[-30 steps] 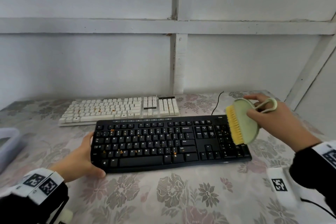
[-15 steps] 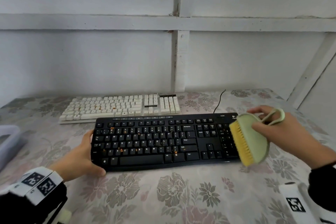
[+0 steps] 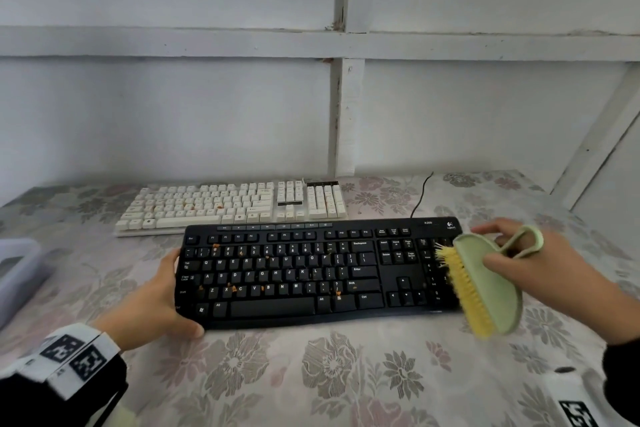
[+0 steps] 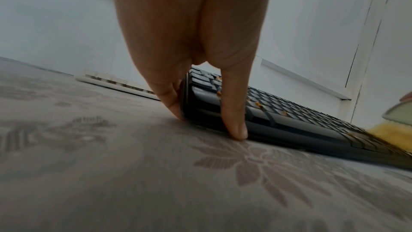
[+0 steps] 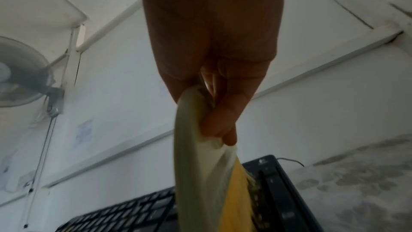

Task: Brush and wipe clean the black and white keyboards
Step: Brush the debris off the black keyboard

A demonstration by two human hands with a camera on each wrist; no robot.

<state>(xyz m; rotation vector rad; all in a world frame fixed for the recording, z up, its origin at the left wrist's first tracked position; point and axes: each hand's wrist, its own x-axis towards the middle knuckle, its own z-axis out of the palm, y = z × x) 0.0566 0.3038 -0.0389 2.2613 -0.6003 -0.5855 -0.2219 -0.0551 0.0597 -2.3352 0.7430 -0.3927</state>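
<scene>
White panelled wall [image 3: 173,114] behind a flower-patterned counter [image 3: 311,374]. Black keyboard [image 3: 294,274] lying flat near the counter's front edge, orange crumbs [image 3: 232,288] scattered over its keys. White keyboard [image 3: 228,204] just behind it, toward the back edge, also crumb-flecked. Left hand [image 3: 149,308] clasping the black keyboard's left end, fingers [image 4: 171,100] against its side edge, thumb along its front edge. Right hand [image 3: 540,270] gripping a green brush [image 3: 491,284], fingers curled round its back, yellow bristles [image 3: 464,291] pressed to the number pad at the keyboard's right end. Pale plastic container [image 3: 17,270] at the counter's left edge. Wall fan [image 5: 20,73] visible in the right wrist view.
</scene>
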